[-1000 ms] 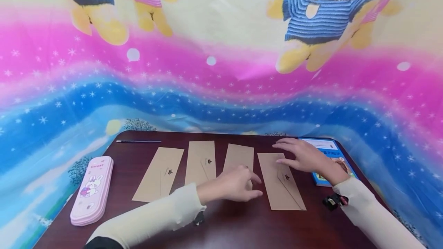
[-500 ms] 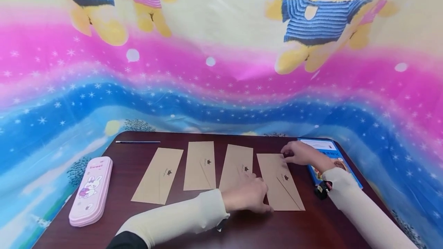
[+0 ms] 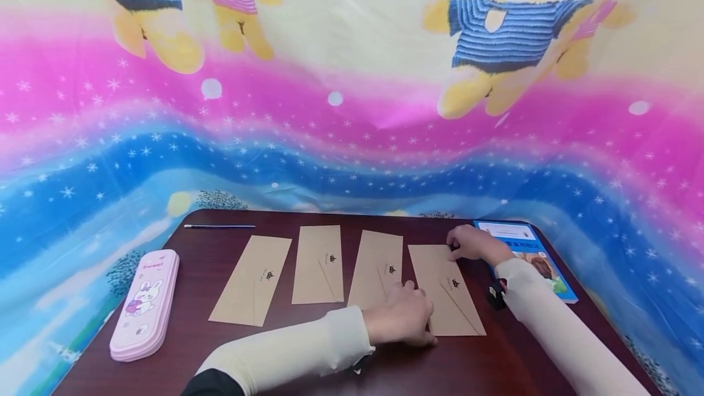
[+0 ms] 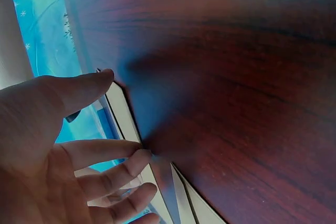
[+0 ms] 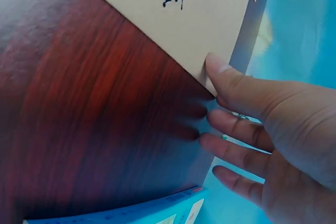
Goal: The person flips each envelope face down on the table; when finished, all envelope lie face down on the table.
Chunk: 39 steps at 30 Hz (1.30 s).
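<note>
Four-sided brown paper envelopes, several of them, lie in a row on the dark table. At the right end is the rightmost envelope (image 3: 448,298), with a small crown print and a diagonal flap line. My left hand (image 3: 404,316) is at its lower left side, thumb by the bottom corner and fingers along the left edge, spread apart in the left wrist view. My right hand (image 3: 475,244) pinches its upper right corner; in the right wrist view the thumb (image 5: 223,77) lies on top of the paper. Left of it, another envelope (image 3: 379,255) is partly covered by my left hand.
Two more envelopes lie further left, one upright envelope (image 3: 318,261) and one slanted envelope (image 3: 250,280). A pink pencil case (image 3: 145,304) stands at the left edge, a thin pencil (image 3: 220,226) at the back. A blue book (image 3: 541,261) lies beyond my right hand.
My left hand has moved right and down to the rightmost envelope's lower left side. My right hand has lowered and drawn its fingers in at the upper right corner.
</note>
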Tool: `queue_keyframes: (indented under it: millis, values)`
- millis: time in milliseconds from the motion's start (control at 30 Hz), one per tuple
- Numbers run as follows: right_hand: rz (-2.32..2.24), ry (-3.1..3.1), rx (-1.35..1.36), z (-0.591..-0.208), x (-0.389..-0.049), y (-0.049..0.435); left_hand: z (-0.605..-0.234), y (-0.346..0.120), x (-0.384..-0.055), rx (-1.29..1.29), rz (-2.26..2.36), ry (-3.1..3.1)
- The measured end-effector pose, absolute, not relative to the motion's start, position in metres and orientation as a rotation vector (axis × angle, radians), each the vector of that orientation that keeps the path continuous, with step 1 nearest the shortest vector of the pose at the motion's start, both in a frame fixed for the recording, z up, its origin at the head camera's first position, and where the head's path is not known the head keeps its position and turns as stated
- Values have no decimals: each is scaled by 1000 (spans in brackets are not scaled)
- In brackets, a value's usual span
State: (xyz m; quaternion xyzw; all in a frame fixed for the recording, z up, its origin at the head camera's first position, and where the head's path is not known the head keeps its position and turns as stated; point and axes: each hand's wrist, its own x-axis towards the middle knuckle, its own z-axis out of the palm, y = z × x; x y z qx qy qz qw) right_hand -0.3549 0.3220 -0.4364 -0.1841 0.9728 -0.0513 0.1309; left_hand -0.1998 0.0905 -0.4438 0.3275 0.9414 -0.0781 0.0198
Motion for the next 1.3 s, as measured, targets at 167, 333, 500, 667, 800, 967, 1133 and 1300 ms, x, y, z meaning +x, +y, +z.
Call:
queue_keyframes:
  millis: [167, 333, 500, 667, 800, 967, 1133, 1300]
  values:
    - [-133, 2812, -520, -435, -358, 317, -445, 92, -202, 1020, -270, 2943]
    - [-142, 2791, -491, -432, -358, 311, -445, 89, -202, 1006, -266, 2939]
    - [-160, 2777, -495, -433, -357, 308, -444, 84, -204, 1013, -228, 2932]
    - [-176, 2778, -507, -433, -359, 310, -445, 82, -205, 1029, -212, 2934]
    - [-179, 2780, -537, -433, -361, 310, -446, 82, -206, 1030, -223, 2934]
    - [-215, 2739, -550, -432, -359, 304, -447, 79, -205, 1059, -287, 2946]
    - [-216, 2715, -501, -428, -359, 308, -449, 80, -207, 1117, -317, 2959]
    - [-268, 2757, -585, -428, -365, 312, -450, 82, -208, 1128, -339, 2957]
